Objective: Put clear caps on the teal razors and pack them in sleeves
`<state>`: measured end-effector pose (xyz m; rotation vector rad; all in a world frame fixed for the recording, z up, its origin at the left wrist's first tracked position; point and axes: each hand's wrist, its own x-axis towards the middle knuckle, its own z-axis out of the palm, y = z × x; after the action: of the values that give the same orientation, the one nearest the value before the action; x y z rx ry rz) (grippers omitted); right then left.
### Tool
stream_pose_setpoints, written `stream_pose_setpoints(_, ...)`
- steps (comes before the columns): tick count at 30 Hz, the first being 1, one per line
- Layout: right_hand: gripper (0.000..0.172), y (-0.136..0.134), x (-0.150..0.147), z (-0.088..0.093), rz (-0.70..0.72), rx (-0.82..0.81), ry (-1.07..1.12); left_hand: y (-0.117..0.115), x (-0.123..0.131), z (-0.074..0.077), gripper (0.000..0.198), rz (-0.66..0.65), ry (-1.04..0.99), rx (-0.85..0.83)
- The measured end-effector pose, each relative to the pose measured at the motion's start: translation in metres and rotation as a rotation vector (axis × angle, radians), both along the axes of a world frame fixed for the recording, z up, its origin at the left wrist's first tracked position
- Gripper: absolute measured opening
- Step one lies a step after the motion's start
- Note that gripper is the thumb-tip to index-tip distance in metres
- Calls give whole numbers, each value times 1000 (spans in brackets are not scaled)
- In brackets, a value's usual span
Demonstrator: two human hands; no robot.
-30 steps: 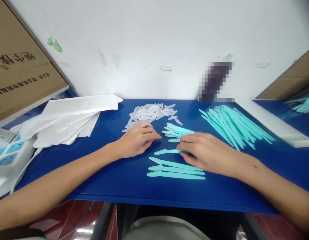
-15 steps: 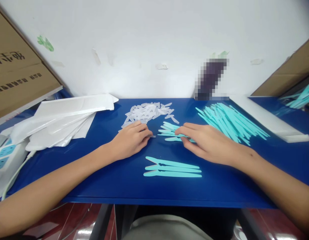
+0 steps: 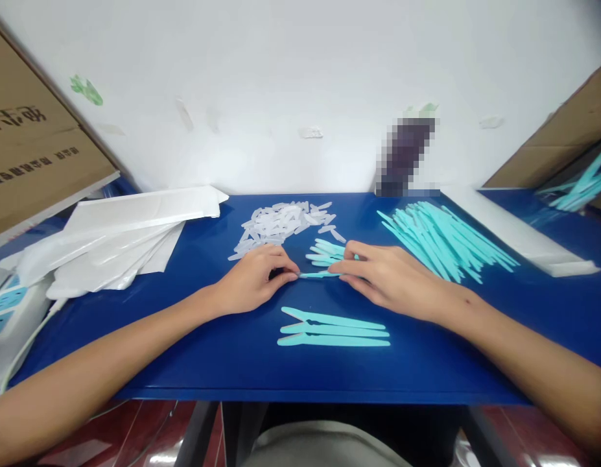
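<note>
My left hand (image 3: 256, 280) is closed in a pinch around a small clear plastic cap (image 3: 303, 276), mostly covered by the fingertips. My right hand (image 3: 392, 277) grips a turquoise eyebrow razor (image 3: 319, 275), whose head end points left and meets the cap at the left fingertips. How far the cap covers the blade is too small to tell. Just behind the right fingers lies a small bunch of turquoise razors (image 3: 324, 250). Nearer to me, three razors (image 3: 339, 328) lie side by side, heads to the left. Beyond my left hand is a heap of translucent caps (image 3: 278, 220).
A large pile of turquoise razors (image 3: 448, 240) lies to the right, beside a long white strip (image 3: 518, 230). White plastic bags (image 3: 129, 227) and a power strip (image 3: 6, 311) are on the left. Cardboard boxes (image 3: 32, 136) flank the blue table (image 3: 207, 370), with a white wall behind.
My right hand has moved slightly left and brought a razor away from the small bunch toward me. Its head now meets the cap in my left hand, which has lowered a little.
</note>
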<state>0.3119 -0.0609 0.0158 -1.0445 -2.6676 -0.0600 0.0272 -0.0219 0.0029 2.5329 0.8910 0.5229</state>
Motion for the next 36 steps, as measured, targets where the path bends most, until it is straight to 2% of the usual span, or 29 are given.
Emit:
stream_pose_setpoints(3, 29, -4, -8, -5, 26, -4, 7, -5, 6, -3, 20, -41, -28, 39)
stream_pose_setpoints(7, 31, -5, -13, -8, 45, -1, 38, -8, 10, -5, 23, -98, -37, 184)
stream_pose_setpoints(11, 34, -2, -6, -3, 1, -12, 61, 3, -1, -3, 37, -36, 61, 406)
stream_pose_setpoints(13, 35, -1, -2, -1, -23, 25, 20, 11, -9, -4, 44, 14, 148, 464)
stream_pose_setpoints(15, 33, -2, -1, 1, -28, 65, -23, 17, -15, -5, 46, 33, 235, 447)
stream_pose_setpoints(17, 29, -6, -4, 3, 4, 38, -28, 19, -17, -5, 47, 11, 283, 414)
stream_pose_setpoints(22, 21, -18, -17, 10, 134, -302, -39, 18, -15, -4, 36, -133, 250, 458)
stream_pose_setpoints(27, 16, -18, -18, 12, 88, -373, -31, 18, -15, -6, 32, -253, 182, 446)
stream_pose_setpoints(32, 10, -10, -8, 12, -25, -358, -58, 20, -15, -12, 35, -149, 55, 322)
stream_pose_setpoints(36, 9, -5, -4, 10, -53, -344, -36, 20, -16, -13, 36, -97, 61, 300)
